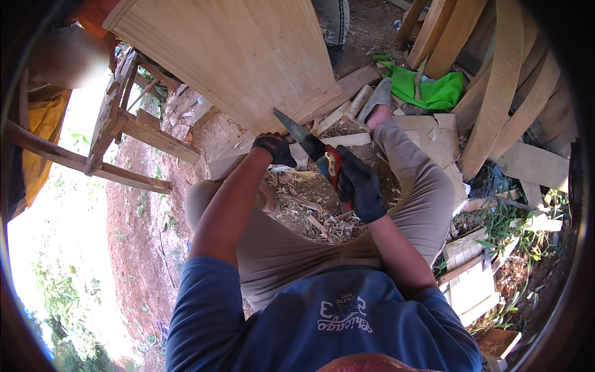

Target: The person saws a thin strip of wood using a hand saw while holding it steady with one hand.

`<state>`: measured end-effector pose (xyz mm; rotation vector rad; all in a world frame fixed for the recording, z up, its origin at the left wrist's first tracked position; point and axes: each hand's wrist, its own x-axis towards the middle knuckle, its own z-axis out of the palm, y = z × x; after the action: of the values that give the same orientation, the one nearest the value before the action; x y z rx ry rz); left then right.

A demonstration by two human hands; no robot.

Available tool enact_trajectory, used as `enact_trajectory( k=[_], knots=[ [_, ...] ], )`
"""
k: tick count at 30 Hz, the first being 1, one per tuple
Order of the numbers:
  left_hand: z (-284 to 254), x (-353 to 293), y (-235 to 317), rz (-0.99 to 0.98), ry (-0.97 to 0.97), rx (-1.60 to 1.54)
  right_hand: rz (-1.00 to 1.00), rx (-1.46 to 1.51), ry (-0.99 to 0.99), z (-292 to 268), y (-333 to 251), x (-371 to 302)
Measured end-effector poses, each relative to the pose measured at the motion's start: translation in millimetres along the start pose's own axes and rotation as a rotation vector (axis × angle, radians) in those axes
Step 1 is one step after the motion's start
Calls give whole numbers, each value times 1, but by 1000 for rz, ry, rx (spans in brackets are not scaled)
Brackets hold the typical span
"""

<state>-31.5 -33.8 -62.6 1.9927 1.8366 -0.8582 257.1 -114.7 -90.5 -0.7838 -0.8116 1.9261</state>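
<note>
your right hand [359,183] has its grip clamped on the red-and-yellow handle of the saw [313,147], whose dark, tapering blade points up and left across the near edge of the wooden panel [242,56]; whether the teeth touch it, you can't tell from here. your left hand [273,147] sits at the panel's near corner, its fingers curled, though what they close on is hidden. this looks like a cutting or lining-up step; the next move would call for a braced left hand, clear of the teeth, and a straight stroke. the panel is broad, flat and pale, with fine grain; curly, brittle shavings [328,226] lie on your side of it, and crumpled green cloth [427,88] right of it.
</note>
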Motion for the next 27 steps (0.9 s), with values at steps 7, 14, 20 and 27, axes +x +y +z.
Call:
enact_trajectory(
  k=[7, 14, 20, 27],
  knots=[
    [6, -1, 0, -17, 60, -20, 21, 108, -7, -8, 11, 4],
    [13, -3, 5, -26, 209, 74, -31, 32, 8, -9, 7, 5],
    [55, 11, 8, 64, 434, 207, -57, -52, 30, -22, -2, -10],
    [66, 19, -4, 89, 475, 298, -24, 47, -5, -16, -2, -3]
  ],
)
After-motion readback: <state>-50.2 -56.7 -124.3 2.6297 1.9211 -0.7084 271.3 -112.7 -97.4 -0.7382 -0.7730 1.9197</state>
